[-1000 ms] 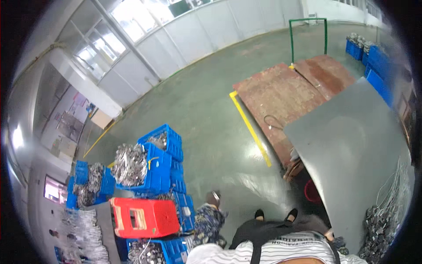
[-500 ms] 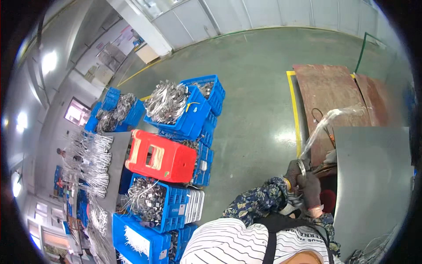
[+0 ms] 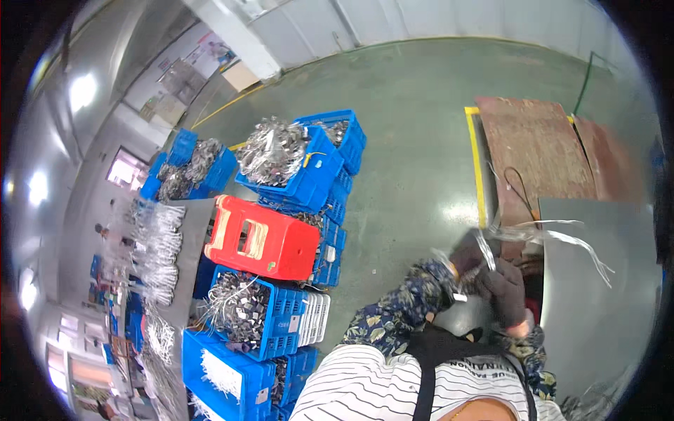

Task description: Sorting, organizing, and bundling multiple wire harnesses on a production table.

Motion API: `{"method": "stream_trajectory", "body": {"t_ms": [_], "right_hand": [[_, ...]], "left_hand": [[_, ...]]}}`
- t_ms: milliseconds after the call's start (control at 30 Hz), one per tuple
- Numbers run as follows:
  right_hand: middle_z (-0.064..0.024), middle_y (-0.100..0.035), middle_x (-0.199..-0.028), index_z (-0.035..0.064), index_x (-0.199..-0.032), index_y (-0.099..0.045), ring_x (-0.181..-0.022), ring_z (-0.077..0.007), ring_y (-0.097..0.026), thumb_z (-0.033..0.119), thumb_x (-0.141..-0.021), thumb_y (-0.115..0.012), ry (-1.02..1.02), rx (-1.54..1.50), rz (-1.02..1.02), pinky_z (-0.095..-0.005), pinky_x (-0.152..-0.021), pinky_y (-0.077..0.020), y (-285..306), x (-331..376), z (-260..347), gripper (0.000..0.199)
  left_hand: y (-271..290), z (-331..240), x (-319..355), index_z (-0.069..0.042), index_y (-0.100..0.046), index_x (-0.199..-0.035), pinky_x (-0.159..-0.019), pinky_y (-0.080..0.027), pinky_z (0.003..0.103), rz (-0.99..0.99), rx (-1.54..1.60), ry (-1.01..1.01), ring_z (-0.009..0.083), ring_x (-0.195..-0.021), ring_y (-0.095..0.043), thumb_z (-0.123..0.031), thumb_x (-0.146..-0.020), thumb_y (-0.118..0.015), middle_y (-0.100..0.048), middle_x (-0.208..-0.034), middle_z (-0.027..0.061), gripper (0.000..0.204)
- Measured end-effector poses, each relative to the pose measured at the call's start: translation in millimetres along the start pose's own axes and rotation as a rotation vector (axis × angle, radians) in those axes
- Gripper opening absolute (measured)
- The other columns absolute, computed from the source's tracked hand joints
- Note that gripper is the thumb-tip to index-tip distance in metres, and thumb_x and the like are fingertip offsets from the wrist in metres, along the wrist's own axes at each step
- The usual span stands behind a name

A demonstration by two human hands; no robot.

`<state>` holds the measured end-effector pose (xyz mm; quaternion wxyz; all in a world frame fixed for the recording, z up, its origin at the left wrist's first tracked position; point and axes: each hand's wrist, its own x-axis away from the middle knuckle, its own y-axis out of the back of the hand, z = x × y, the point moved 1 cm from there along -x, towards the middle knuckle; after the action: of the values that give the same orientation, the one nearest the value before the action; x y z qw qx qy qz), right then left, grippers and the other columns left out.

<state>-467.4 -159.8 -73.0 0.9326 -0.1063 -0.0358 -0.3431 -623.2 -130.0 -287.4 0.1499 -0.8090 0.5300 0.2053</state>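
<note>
Both gloved hands close on a bundle of silvery strips (image 3: pixel 540 235) just above the grey table (image 3: pixel 597 309): the left hand (image 3: pixel 467 254) grips its near end, the right hand (image 3: pixel 504 291) holds it just beside. Left of the table, a red stool (image 3: pixel 263 242) lies on blue crates (image 3: pixel 295 309).

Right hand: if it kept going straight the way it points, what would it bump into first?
The right hand points up and away from the body, holding thin silvery strips. Straight on, it would probably meet the grey sheet's far edge, then the rusty brown floor plate. Depth is unclear in this bent view.
</note>
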Motion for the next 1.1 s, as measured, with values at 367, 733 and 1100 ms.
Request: {"method": "stream_trajectory", "body": {"t_ms": [367,733,1100], "right_hand": [[-0.0204,-0.068,-0.091,0.0038,-0.103,-0.065,-0.084,-0.0332,-0.068,0.037,-0.092,-0.065,-0.307,0.472,0.070,-0.0418,-0.075,-0.0503,17,52,-6,0.035],[-0.0159,-0.062,-0.115,0.0024,-0.126,-0.055,-0.111,-0.0370,-0.060,0.028,-0.077,-0.079,-0.361,1.398,-0.614,-0.0460,-0.092,-0.0485,112,104,-58,0.060],[-0.0158,-0.068,-0.112,-0.0068,-0.143,-0.040,-0.097,-0.0235,-0.067,0.021,-0.084,-0.078,-0.052,-0.364,-0.035,-0.0337,-0.086,-0.0538,85,-20,-122,0.075]], "left_hand": [[100,-40,23,-0.016,-0.065,-0.106,-0.067,-0.054,0.050,0.348,-0.594,0.596,0.0377,-0.080,-0.070,-0.026,-0.090,-0.064,-0.070,-0.081,0.0168,0.019],[150,1,7,-0.005,-0.071,-0.103,-0.071,-0.054,0.045,0.685,-1.193,-0.045,0.0336,-0.080,-0.070,-0.022,-0.091,-0.058,-0.071,-0.092,0.0216,0.025],[-13,-99,31,0.000,-0.062,-0.121,-0.084,-0.055,0.035,0.728,0.365,0.991,0.0183,-0.092,-0.068,-0.013,-0.082,-0.080,-0.070,-0.108,0.0079,0.045]]}}
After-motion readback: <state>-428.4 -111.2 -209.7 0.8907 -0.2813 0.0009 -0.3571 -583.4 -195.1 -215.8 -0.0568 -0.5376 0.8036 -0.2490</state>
